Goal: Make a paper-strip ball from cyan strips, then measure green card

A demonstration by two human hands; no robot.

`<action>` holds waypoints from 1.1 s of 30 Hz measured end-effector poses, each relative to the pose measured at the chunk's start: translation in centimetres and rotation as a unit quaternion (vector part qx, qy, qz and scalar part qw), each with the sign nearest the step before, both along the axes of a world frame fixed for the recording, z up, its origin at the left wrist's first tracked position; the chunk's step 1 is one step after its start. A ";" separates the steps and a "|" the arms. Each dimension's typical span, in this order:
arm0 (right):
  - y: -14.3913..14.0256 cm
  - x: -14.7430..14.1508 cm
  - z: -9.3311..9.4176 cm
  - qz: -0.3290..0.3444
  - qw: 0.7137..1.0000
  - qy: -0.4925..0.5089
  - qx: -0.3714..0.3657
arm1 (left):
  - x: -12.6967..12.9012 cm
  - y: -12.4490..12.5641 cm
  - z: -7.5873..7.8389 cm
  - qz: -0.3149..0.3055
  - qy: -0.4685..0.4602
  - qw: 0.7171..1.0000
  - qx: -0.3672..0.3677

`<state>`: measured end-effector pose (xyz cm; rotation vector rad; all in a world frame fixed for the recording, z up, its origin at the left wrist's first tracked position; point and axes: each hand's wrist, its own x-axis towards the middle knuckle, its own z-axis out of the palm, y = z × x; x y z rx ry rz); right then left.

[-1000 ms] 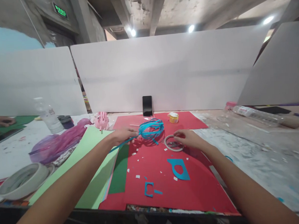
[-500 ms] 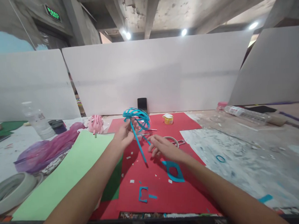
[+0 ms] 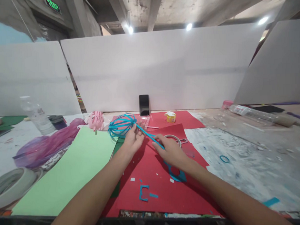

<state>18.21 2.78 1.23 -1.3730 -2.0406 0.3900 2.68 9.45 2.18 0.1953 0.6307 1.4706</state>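
- Left hand (image 3: 132, 141): clenched on the blue paper cage (image 3: 121, 125), a ball of curved strips, gripped at the point where the strips gather into the stem. The cage is held clear of the surface, to the far left of the hand.
- Right hand (image 3: 169, 152): fingers pinched on the blue stem (image 3: 149, 135), a narrow strip running from the cage down to the near right.
- Key relation: the stem's long axis runs diagonally, far left to near right, between the two hands. The cage end lies at the left hand; the free end lies under the right hand's fingers. The left hand is nearer the cage; the right hand is nearer the stem's tail.
- Below the hands: a red sheet (image 3: 167, 187) carrying blue offcuts (image 3: 144, 192) and small white scraps. A blue cutout (image 3: 175, 172) lies partly under the right wrist.
- Just beyond the right hand: a tape ring (image 3: 175, 138) flat on the red sheet.
- To the left: a light green sheet (image 3: 68, 171), a large tape roll (image 3: 12, 188) at the near left edge, a purple bag (image 3: 47, 145), and a pink paper piece (image 3: 96, 120).
- Containers: a small yellow pot (image 3: 170, 117) at the far side, lid on, contents hidden; a clear bottle (image 3: 38, 115) upright at far left; another bottle (image 3: 250, 114) lying on its side at far right. Fill levels cannot be told.
- A dark phone (image 3: 144, 105) leans upright against the white partition (image 3: 163, 69).
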 end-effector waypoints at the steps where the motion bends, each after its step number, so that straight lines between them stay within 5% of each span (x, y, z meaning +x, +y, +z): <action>1: 0.0 0.1 0.1 -0.012 1.000 0.005 0.006 | 0.1 -0.1 -0.2 -0.003 0.001 1.000 -0.002; 11: 0.9 2.8 2.2 -0.018 0.999 0.026 -0.011 | 0.7 -1.1 -1.0 -0.038 0.022 0.998 -0.036; 22: 1.4 3.7 2.1 0.003 0.998 0.015 0.060 | 0.6 -1.3 -1.6 -0.034 0.040 0.998 -0.031; 33: 1.4 2.7 1.4 -0.036 0.998 0.024 0.043 | 0.9 -1.4 -1.8 -0.021 0.059 0.997 -0.044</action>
